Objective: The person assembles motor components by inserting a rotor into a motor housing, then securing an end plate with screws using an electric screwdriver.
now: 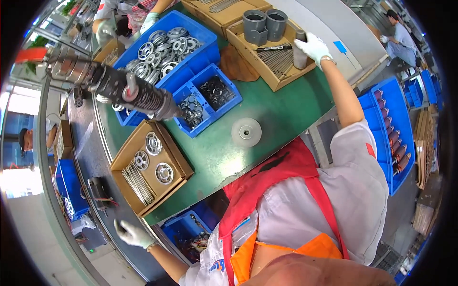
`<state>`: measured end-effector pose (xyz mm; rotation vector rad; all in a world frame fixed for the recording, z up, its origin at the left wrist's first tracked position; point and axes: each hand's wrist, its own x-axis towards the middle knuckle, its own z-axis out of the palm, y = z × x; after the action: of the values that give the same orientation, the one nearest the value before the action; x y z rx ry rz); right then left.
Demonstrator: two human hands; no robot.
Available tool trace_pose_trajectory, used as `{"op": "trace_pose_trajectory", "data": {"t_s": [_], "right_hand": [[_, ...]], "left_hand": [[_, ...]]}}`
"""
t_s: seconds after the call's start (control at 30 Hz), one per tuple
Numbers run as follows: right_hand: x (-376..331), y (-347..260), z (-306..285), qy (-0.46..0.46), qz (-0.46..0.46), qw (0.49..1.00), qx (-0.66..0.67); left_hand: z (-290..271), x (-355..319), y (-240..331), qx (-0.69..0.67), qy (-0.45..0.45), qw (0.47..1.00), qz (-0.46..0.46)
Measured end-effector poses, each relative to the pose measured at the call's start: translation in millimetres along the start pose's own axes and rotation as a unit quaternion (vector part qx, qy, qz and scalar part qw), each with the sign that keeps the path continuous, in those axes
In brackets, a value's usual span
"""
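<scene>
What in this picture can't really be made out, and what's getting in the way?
- Head view: the right hand wraps a grey cylinder; the glove hides the cylinder's top.
- The blue bin under the bench is half hidden by the table edge; its contents are a dark tangle.
- The hanging power tool covers part of the blue tray of metal discs.
- The left hand is empty; its fingers are blurred.

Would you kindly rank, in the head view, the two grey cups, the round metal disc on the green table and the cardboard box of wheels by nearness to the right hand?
Measured from the right hand, which grips a grey cylinder:
1. Grey cups, in the cardboard box beside the hand, to its left.
2. Round metal disc, mid-table, nearer the person's body.
3. Cardboard box of wheels, far across at the table's left edge.
</scene>
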<state>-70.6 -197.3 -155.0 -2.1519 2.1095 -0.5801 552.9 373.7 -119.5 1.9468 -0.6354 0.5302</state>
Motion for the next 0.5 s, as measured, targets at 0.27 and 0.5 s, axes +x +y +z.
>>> {"op": "trace_pose_trajectory", "data": {"t_s": [0.27, 0.5], "right_hand": [[-76.4, -186.7, 0.7, 0.046, -0.282, 0.929, 0.236], [-38.5, -217.8, 157.7, -0.153, -0.042, 0.956, 0.245]], "left_hand": [[186.3, -133.4, 210.5, -0.113, -0.484, 0.814, 0.301], [234.5, -210.3, 258.7, -0.069, -0.595, 0.749, 0.282]]}}
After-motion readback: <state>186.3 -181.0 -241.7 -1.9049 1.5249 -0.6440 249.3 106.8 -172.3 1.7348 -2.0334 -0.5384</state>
